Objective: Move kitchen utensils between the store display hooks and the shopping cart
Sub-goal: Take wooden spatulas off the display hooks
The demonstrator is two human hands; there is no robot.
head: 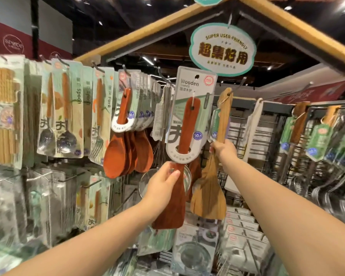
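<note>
- Head view, centre of the frame: the left hand (163,182) gripped the red-brown spatula (187,124) just below its backing card (193,84), fingers and thumb curled round the neck where the blade widens; so low a hold left the card's hang hole free at the top
- The card stood raised in front of the display with no hook visible through its hole, so the spatula appeared to be carried by the hand alone; whether it was coming off or going onto a hook could not be told
- Right of centre: the right hand (224,150) closed round the handle of the pale wooden spatula (209,192), whose top end hung on a wire hook (237,86); the grip probably steadied it or drew it aside, clear of the carded one
- The two spatula blades lay just beside each other at lower centre; contact could not be confirmed
- Left of centre: red-brown rice paddles (116,156) hung together on a neighbouring hook, with carded spoons (66,116) nearer the left edge; like goods shared a hook, which suggested where the carded spatula belonged
- Upper centre: a hanging sign (222,49) above the hooks
- The shopping cart was not in view, so the step was judged only as a transfer at the hooks
</note>
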